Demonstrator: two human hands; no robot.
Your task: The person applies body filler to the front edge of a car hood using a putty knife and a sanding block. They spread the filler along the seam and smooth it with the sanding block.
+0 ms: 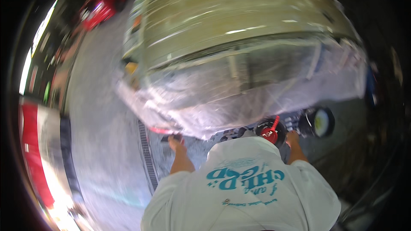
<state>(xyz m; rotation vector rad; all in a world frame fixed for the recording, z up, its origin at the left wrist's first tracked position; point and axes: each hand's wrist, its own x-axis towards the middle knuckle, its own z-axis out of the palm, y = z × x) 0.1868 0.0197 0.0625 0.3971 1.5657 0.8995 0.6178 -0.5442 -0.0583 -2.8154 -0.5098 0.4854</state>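
My left hand is closed around a small dark object, blurred, below the lower edge of a vehicle's plastic-wrapped side. My right hand is beside a black round container with a red piece on it; its fingers are too blurred to tell what, if anything, they hold. To the right of it sits a second black bucket with pale contents. The vehicle's olive-beige upper bodywork fills the upper middle, with clear sheeting and tape below.
A concrete floor with a long drain grate runs along the left of the vehicle. A red car stands at the upper left. A red, white and dark panel lines the far left edge. The right side is dim.
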